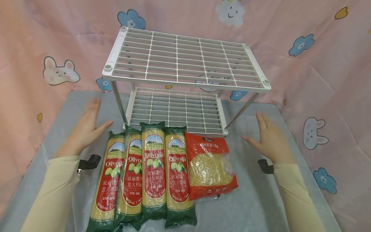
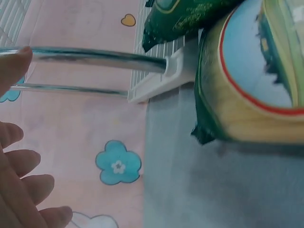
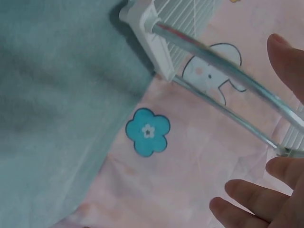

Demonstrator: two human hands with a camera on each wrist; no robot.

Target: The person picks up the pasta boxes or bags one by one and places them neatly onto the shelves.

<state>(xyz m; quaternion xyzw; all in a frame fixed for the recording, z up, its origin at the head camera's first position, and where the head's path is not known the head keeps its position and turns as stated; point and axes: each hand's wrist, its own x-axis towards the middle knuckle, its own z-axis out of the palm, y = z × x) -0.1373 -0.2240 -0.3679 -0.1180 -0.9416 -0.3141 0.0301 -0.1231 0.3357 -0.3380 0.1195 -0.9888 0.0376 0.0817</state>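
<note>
My left hand (image 1: 84, 130) hovers left of the white two-tier rack (image 1: 185, 61), fingers extended and thumb apart, holding nothing. On the other side my right hand (image 1: 268, 138) is held up to the right of the rack, fingers spread and nothing in them. Several green-ended packs of spaghetti (image 1: 153, 174) lie side by side in front of the rack, the leftmost one nearest my left hand. Beside them is a red bag of pasta (image 1: 213, 167), with clear plastic showing pale pieces. In the left wrist view, a spaghetti pack (image 2: 256, 71) lies near the rack's metal post (image 2: 104, 58).
The rack's lower shelf (image 1: 176, 109) stands at the back of the grey-covered table (image 1: 243, 203). Behind and at both sides hangs a pink curtain (image 1: 185, 13) printed with rabbits, flowers and clouds. The upper shelf overhangs toward the packs, on metal posts.
</note>
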